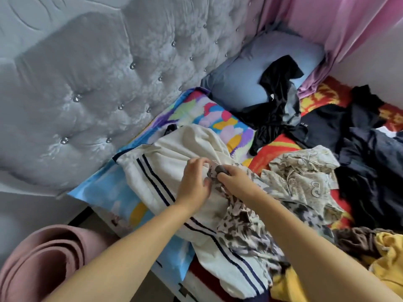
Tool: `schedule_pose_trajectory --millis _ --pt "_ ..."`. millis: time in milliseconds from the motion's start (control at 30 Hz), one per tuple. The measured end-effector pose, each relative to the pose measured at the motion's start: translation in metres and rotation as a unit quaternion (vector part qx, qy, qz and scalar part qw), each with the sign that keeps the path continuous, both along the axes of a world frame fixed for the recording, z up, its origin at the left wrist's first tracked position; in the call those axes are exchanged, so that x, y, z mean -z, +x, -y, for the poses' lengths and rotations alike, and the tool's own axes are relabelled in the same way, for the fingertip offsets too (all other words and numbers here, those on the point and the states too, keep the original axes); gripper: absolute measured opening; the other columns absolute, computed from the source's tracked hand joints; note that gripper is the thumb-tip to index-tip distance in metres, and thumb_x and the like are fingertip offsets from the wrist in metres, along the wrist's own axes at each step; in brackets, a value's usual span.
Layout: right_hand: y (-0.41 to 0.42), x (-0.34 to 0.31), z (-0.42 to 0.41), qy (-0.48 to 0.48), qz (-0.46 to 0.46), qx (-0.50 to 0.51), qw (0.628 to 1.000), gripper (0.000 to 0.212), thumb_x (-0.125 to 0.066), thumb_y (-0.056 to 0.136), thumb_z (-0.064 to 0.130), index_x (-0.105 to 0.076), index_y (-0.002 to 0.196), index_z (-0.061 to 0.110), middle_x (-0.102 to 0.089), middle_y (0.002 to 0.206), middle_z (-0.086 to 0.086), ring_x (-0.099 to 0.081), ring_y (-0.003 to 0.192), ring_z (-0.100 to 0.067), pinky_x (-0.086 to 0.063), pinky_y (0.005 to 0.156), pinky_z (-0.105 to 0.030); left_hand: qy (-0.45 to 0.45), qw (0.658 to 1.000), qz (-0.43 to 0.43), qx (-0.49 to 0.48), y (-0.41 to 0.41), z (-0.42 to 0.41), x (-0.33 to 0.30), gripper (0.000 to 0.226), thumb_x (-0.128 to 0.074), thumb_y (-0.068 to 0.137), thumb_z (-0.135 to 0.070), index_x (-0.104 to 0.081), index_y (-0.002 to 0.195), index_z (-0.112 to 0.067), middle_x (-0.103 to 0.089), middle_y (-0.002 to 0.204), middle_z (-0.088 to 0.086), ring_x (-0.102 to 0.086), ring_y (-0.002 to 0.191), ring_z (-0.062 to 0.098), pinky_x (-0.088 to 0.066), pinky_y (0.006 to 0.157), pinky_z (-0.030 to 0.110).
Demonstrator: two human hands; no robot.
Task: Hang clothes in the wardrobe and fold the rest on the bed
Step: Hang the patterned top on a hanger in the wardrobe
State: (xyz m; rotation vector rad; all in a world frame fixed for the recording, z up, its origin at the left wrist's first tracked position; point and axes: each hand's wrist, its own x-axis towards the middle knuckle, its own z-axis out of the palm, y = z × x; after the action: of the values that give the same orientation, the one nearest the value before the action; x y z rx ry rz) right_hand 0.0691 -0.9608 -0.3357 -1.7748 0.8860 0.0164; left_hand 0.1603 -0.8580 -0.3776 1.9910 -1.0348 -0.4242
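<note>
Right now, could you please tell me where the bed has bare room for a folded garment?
Only the multicoloured pillowcase between the cream striped garment and the blue pillow, and some of that pillow. Rightward, dark clothes crowd the red blanket.

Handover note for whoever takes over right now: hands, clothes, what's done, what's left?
Left hand and right hand: both pinch the brown-and-white patterned garment, which lies on the cream garment with navy stripes.
Black clothes, a beige printed garment and yellow fabric lie unfolded on the bed.
Done: nothing visibly folded or hung.
Left: everything; the wardrobe is out of view.
</note>
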Motion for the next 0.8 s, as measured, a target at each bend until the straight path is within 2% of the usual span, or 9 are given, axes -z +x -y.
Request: schedule_pose_trajectory --millis 67,133,200,300,400,567,667,733,800 --pt "-0.009 -0.053 0.002 -0.033 -0.012 -0.094 0.995 0.025 -0.048 0.086 0.007 -0.058 0.071 0.024 -0.055 0.058 0.012 -0.045 0.042 0.001 -0.033 0.043 -0.009 0.019 0.997 0.022 0.065 -0.003 0.01 -0.036 0.047 -0.06 0.08 -0.002 -0.054 0.126 -0.005 -0.048 0.129 0.012 -0.045 0.119 0.023 -0.038 0.1 0.031" --pt "-0.02 -0.108 0.001 -0.107 -0.025 -0.172 0.979 0.029 -0.053 0.086 0.011 -0.058 0.069 0.033 -0.058 0.06 0.017 -0.049 0.047 0.007 -0.035 0.048 -0.006 0.032 0.995 -0.001 0.089 -0.01 0.008 -0.073 0.029 -0.056 0.084 -0.009 -0.063 0.112 -0.006 -0.06 0.115 0.01 -0.055 0.108 0.026 -0.046 0.09 0.039" --pt "-0.036 -0.162 -0.005 -0.166 -0.002 -0.185 0.969 0.031 -0.053 0.087 0.011 -0.056 0.068 0.036 -0.057 0.06 0.018 -0.049 0.049 0.007 -0.036 0.051 -0.007 0.021 0.999 -0.011 0.044 -0.018 -0.003 -0.107 0.013 -0.051 0.091 -0.02 -0.061 0.091 -0.012 -0.065 0.089 0.005 -0.06 0.087 0.028 -0.048 0.074 0.04" --pt "-0.067 -0.227 -0.017 -0.186 0.089 -0.128 0.97 0.026 -0.051 0.09 0.009 -0.064 0.08 0.029 -0.054 0.051 0.019 -0.043 0.042 0.002 -0.032 0.044 -0.009 -0.041 0.996 -0.011 -0.077 -0.031 -0.034 -0.154 0.027 -0.051 0.094 -0.026 -0.041 0.07 -0.02 -0.049 0.062 -0.004 -0.049 0.063 0.02 -0.036 0.058 0.033" --pt "-0.097 -0.277 -0.04 -0.19 0.179 -0.064 0.963 0.026 -0.051 0.092 0.009 -0.064 0.08 0.029 -0.055 0.058 0.004 -0.042 0.049 -0.013 -0.032 0.047 -0.021 -0.041 0.987 0.022 -0.151 -0.051 -0.077 -0.202 0.014 -0.051 0.091 -0.017 -0.048 0.081 -0.007 -0.052 0.069 0.004 -0.048 0.066 0.022 -0.032 0.058 0.033" --pt "-0.13 -0.346 -0.095 -0.213 0.276 -0.073 0.934 0.028 -0.049 0.091 0.008 -0.064 0.075 0.026 -0.046 0.044 0.013 -0.035 0.044 -0.01 -0.029 0.049 -0.027 -0.114 0.968 0.077 -0.207 -0.084 -0.164 -0.279 0.01 -0.058 0.08 -0.024 -0.05 0.077 -0.019 -0.053 0.068 -0.013 -0.05 0.06 0.001 -0.034 0.053 0.018" --pt "-0.144 -0.389 -0.125 -0.193 0.336 -0.061 0.92 0.02 -0.046 0.092 0.008 -0.065 0.085 0.01 -0.043 0.05 0.006 -0.033 0.04 -0.007 -0.027 0.042 -0.022 -0.09 0.958 0.111 -0.249 -0.094 -0.224 -0.318 0.008 -0.058 0.089 -0.02 -0.053 0.085 -0.015 -0.059 0.076 -0.003 -0.053 0.07 0.014 -0.034 0.062 0.029" --pt "-0.155 -0.415 -0.15 -0.193 0.358 -0.054 0.912 0.022 -0.044 0.093 0.008 -0.064 0.085 0.01 -0.042 0.048 0.007 -0.034 0.037 -0.006 -0.028 0.039 -0.02 -0.075 0.954 0.118 -0.265 -0.104 -0.268 -0.342 0.015 -0.055 0.093 -0.019 -0.057 0.082 -0.009 -0.061 0.08 0.005 -0.053 0.077 0.021 -0.031 0.064 0.029" --pt "-0.165 -0.433 -0.175 -0.23 0.354 -0.057 0.905 0.023 -0.042 0.093 0.01 -0.065 0.088 0.01 -0.045 0.046 0.007 -0.038 0.035 -0.007 -0.03 0.039 -0.018 -0.09 0.948 0.13 -0.275 -0.12 -0.305 -0.364 0.021 -0.05 0.096 -0.017 -0.062 0.082 -0.006 -0.063 0.085 0.006 -0.051 0.079 0.018 -0.029 0.062 0.024"
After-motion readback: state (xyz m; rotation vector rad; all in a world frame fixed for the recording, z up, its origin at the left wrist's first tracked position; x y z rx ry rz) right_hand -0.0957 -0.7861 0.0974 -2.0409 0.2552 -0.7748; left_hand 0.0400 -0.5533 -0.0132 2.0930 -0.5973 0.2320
